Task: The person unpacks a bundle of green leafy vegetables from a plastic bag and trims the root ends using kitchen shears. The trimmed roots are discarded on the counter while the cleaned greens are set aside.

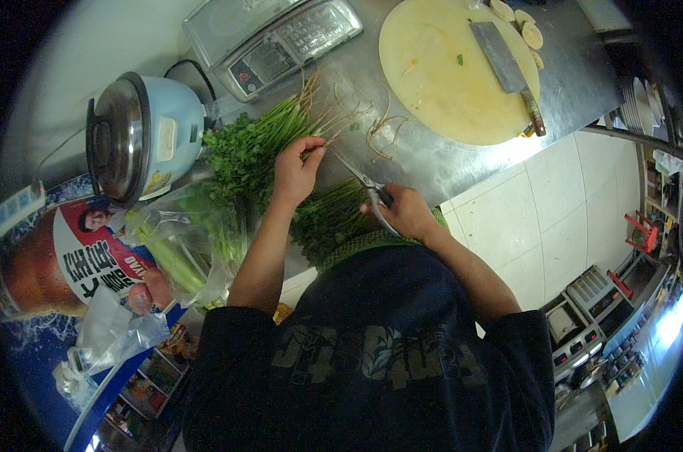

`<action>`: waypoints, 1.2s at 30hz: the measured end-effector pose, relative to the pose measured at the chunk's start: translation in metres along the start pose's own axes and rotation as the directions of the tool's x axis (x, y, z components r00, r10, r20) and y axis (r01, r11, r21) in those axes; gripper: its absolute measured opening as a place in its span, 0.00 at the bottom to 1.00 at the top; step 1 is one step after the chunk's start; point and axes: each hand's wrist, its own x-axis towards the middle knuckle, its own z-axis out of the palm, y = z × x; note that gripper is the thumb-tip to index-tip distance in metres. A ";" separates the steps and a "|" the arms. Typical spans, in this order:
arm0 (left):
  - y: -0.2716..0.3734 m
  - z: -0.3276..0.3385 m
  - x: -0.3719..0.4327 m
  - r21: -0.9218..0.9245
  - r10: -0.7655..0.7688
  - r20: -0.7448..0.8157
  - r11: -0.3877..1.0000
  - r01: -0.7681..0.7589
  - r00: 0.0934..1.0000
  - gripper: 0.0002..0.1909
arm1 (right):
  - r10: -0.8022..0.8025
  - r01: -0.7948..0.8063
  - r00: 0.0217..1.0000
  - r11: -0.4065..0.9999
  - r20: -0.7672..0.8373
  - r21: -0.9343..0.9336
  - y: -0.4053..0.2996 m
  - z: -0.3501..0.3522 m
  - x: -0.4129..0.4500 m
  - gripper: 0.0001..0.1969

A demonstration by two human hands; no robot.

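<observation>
My left hand (pixel 295 172) pinches the pale root end of a cilantro stem between thumb and fingertips. In my right hand (pixel 410 212) is a pair of metal scissors (pixel 368 182), its blades pointing toward the left fingertips. A pile of cilantro (pixel 256 138) lies beyond my left hand on the steel table (pixel 432 169), leaves to the left and thin brown roots to the right. Close to my body, partly hidden by my left forearm, is another bunch of cilantro (pixel 333 212). Loose trimmed roots (pixel 385 127) are scattered ahead of the scissors.
A round cutting board (pixel 432 73) at the upper right carries a cleaver (pixel 497 56). Pale slices (pixel 531 35) sit by its far rim. A digital scale (pixel 288 51) stands at the back, a rice cooker (pixel 174 130) at left. Nearer is a plastic bag of green vegetables (pixel 172 254).
</observation>
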 end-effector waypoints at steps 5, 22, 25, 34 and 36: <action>-0.001 0.000 -0.001 -0.021 0.017 0.007 1.000 -0.016 1.000 0.08 | -0.025 0.024 0.999 1.000 -0.047 -0.003 0.006 0.006 0.002 0.31; 0.013 -0.001 0.001 0.060 0.023 0.029 0.998 -0.025 0.999 0.09 | -0.029 0.029 0.997 1.000 -0.069 -0.003 0.014 0.008 0.002 0.29; 0.017 -0.001 0.001 0.080 0.055 0.021 0.995 -0.056 0.998 0.08 | -0.029 0.028 0.997 1.000 -0.077 -0.009 0.018 0.010 0.003 0.29; 0.034 0.007 0.008 0.117 0.066 0.062 0.990 -0.073 0.996 0.10 | 0.055 -0.054 0.993 0.999 -0.104 0.008 0.031 0.015 0.002 0.29; 0.033 0.012 0.012 0.113 0.062 0.056 0.991 -0.068 0.997 0.10 | 0.138 -0.139 0.985 0.990 -0.103 -0.004 0.047 0.020 0.005 0.30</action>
